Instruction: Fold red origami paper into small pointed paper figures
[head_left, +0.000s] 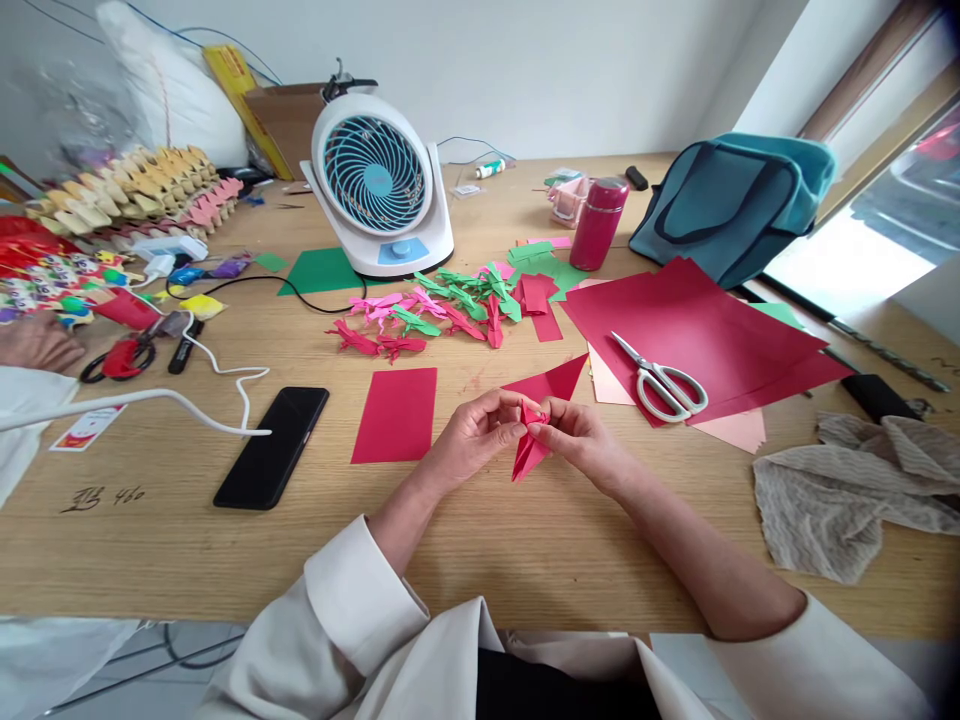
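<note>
Between my two hands is a small folded piece of red paper, pointed at its lower end and held above the table. My left hand pinches it from the left with thumb and fingers. From the right, my right hand grips its upper part the same way. Just behind my hands lies a red paper triangle. A flat red paper rectangle rests to the left. Farther back are several folded paper figures in pink, green and red.
White-handled scissors lie on large red sheets at right. A black phone with a white cable is at left. Behind stand a fan, a red bottle and a blue bag. Another person's hand shows far left.
</note>
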